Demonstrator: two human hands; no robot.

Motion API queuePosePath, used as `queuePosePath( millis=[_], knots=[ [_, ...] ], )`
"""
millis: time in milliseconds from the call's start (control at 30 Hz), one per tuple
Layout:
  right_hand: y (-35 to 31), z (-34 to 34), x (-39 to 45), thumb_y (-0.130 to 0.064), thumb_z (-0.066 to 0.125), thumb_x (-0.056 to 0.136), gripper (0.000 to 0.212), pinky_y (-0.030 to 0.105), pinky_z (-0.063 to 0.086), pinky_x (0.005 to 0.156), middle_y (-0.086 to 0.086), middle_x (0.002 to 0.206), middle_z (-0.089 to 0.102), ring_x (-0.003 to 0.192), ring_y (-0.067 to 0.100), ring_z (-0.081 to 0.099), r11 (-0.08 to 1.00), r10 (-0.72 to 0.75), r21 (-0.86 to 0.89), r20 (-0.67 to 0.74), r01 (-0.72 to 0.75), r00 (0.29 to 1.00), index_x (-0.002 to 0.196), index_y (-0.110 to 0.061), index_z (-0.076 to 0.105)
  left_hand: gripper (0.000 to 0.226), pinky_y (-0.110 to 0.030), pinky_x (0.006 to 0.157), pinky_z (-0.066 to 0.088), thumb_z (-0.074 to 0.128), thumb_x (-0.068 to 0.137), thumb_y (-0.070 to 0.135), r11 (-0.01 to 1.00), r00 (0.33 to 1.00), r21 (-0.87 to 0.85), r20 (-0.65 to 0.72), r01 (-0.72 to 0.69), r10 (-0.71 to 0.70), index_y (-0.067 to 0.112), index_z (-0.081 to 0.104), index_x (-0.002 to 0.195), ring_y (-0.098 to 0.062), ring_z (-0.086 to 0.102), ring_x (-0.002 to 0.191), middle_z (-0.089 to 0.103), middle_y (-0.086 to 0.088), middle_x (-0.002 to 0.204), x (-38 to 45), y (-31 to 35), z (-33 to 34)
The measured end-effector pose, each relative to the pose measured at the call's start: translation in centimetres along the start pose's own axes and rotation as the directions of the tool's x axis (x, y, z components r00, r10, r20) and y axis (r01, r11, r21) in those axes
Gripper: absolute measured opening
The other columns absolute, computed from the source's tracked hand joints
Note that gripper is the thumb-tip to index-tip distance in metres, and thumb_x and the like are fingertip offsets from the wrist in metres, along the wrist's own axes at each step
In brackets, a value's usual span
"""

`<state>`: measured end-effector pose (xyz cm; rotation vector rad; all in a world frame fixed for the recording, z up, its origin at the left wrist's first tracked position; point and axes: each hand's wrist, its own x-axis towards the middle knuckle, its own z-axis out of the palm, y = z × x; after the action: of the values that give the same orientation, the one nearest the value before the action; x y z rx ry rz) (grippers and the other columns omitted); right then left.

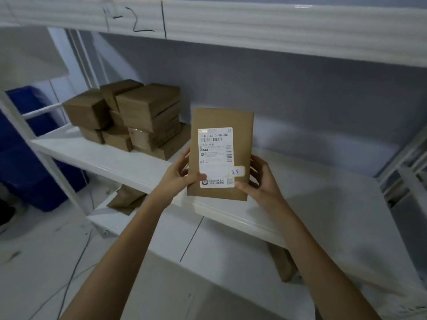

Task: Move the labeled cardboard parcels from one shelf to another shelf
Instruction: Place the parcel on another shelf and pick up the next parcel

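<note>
A flat cardboard parcel [220, 121] with a white shipping label is held upright in front of the middle shelf [323, 199], its label facing me. My left hand [179, 173] grips its lower left edge, thumb across the label. On the lower right edge sits my right hand [260, 181]. A stack of several brown cardboard parcels [138, 116] stands at the left end of the same white shelf.
The upper shelf beam [254, 26] carries handwritten marks. More brown parcels lie on the lower shelf [129, 198] and under the shelf edge at the right [283, 262]. A blue bin [25, 146] stands left of the white rack upright. A cable runs along the floor.
</note>
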<state>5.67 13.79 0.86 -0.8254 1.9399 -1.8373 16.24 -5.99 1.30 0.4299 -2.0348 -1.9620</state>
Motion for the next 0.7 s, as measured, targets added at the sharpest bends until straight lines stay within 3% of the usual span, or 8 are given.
queuePosePath(
  millis=[67, 167, 300, 433, 567, 700],
  knots=[
    [-0.7, 2.8, -0.1, -0.002, 0.072, 0.077, 0.066, 0.033, 0.045, 0.106, -0.012, 0.13, 0.048, 0.13, 0.012, 0.045, 1.0, -0.031, -0.004, 0.02, 0.031, 0.999, 0.127, -0.029, 0.036, 0.091, -0.041, 0.095, 0.054, 0.077, 0.07, 0.01, 1.0, 0.999, -0.001, -0.031, -0.02, 0.02, 0.036, 0.032, 0.145, -0.021, 0.058, 0.122, 0.054, 0.004, 0.139, -1.0, 0.0, -2.7],
    [-1.9, 7.2, -0.4, -0.001, 0.072, 0.077, 0.067, 0.038, 0.042, 0.109, -0.016, 0.128, 0.048, 0.13, 0.012, 0.045, 0.997, -0.077, -0.02, 0.029, 0.077, 0.997, 0.126, -0.029, 0.036, 0.095, -0.043, 0.095, 0.054, 0.079, 0.062, 0.02, 0.999, 0.997, -0.001, -0.051, -0.05, 0.05, 0.035, 0.034, 0.145, -0.02, 0.058, 0.122, 0.056, 0.005, 0.139, -2.8, 0.2, -6.9],
    [-3.8, 13.3, -1.2, -0.001, 0.073, 0.076, 0.069, 0.037, 0.042, 0.11, -0.019, 0.126, 0.047, 0.126, 0.007, 0.046, 0.995, -0.098, -0.015, 0.023, 0.099, 0.995, 0.126, -0.03, 0.035, 0.083, -0.044, 0.096, 0.053, 0.079, 0.063, 0.018, 0.996, 0.995, 0.013, -0.058, -0.086, 0.087, 0.055, 0.04, 0.127, -0.019, 0.055, 0.126, 0.055, 0.007, 0.138, -5.2, 1.1, -12.9],
    [-5.3, 19.6, -2.0, -0.003, 0.076, 0.073, 0.073, 0.036, 0.044, 0.108, -0.011, 0.131, 0.047, 0.13, 0.012, 0.045, 0.993, -0.115, -0.031, 0.027, 0.116, 0.993, 0.128, -0.028, 0.036, 0.088, -0.044, 0.096, 0.053, 0.08, 0.061, 0.025, 0.994, 0.992, 0.034, -0.072, -0.104, 0.106, 0.052, 0.037, 0.132, -0.018, 0.054, 0.126, 0.058, 0.011, 0.133, -7.9, 1.9, -19.0],
    [-6.6, 25.1, -2.6, -0.007, 0.079, 0.071, 0.075, 0.013, 0.048, 0.096, -0.019, 0.126, 0.048, 0.128, 0.009, 0.046, 0.987, -0.15, -0.058, 0.021, 0.151, 0.989, 0.127, -0.031, 0.035, 0.093, -0.047, 0.099, 0.051, 0.077, 0.057, 0.033, 0.987, 0.988, 0.08, -0.052, -0.141, 0.146, 0.046, 0.036, 0.139, -0.017, 0.054, 0.127, 0.057, 0.009, 0.135, -10.2, 3.1, -24.3],
    [-9.1, 28.4, -2.2, -0.014, 0.081, 0.067, 0.077, 0.023, 0.048, 0.102, -0.023, 0.126, 0.049, 0.128, 0.003, 0.048, 0.973, -0.217, -0.081, -0.004, 0.216, 0.976, 0.122, -0.04, 0.036, 0.083, -0.039, 0.098, 0.052, 0.077, 0.055, 0.038, 0.969, 0.975, 0.15, -0.072, -0.197, 0.21, 0.06, 0.038, 0.125, -0.003, 0.058, 0.12, 0.061, 0.028, 0.122, -11.3, 5.7, -28.1]
  ],
)
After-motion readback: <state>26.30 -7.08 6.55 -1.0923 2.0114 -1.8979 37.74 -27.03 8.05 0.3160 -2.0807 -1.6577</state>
